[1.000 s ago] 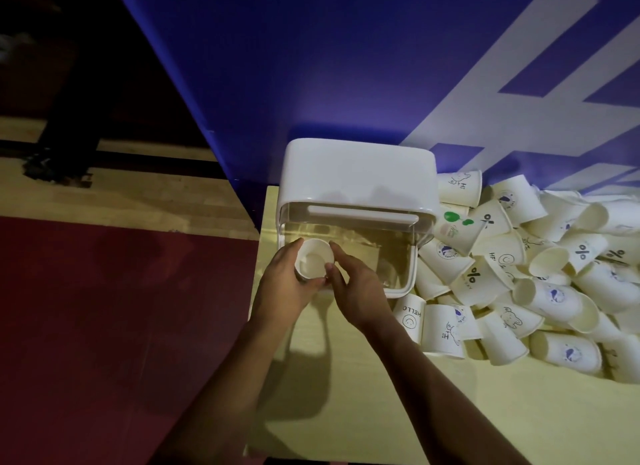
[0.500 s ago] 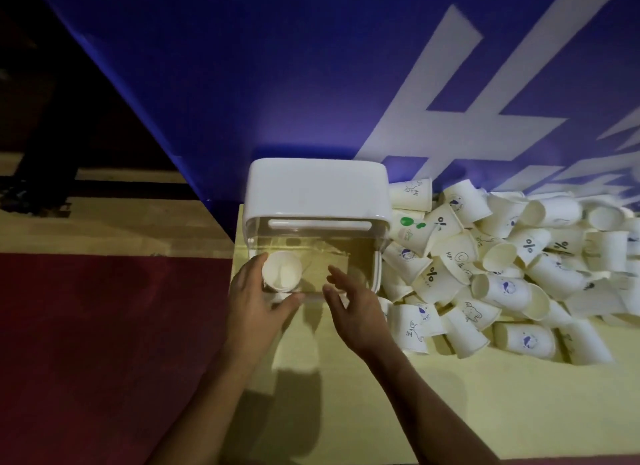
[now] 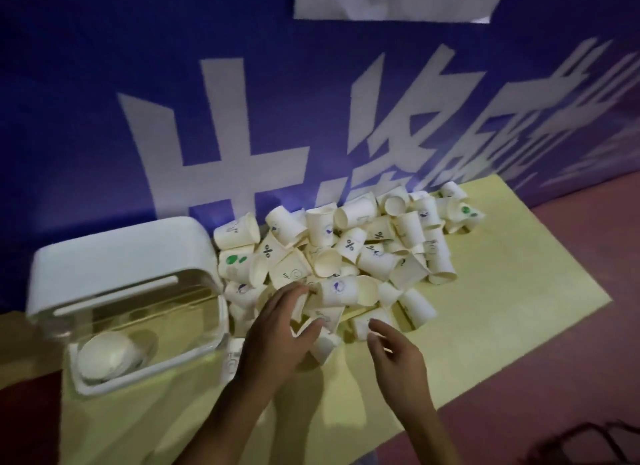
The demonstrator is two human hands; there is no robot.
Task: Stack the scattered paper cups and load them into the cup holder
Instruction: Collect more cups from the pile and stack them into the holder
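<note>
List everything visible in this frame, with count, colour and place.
cup holder: one, white lid over a clear body, left end of the table.
cup in the holder: one showing, perhaps a nested stack, white, lying at its near left end.
loose cups: a heap too many to count, white with small prints, right of the holder, against the banner.
table: one, yellow.
banner: one, blue with white characters, behind the table.
floor: reddish, at right.
left hand: open, fingers at the heap's near edge.
right hand: open, empty, beside the left.
</note>
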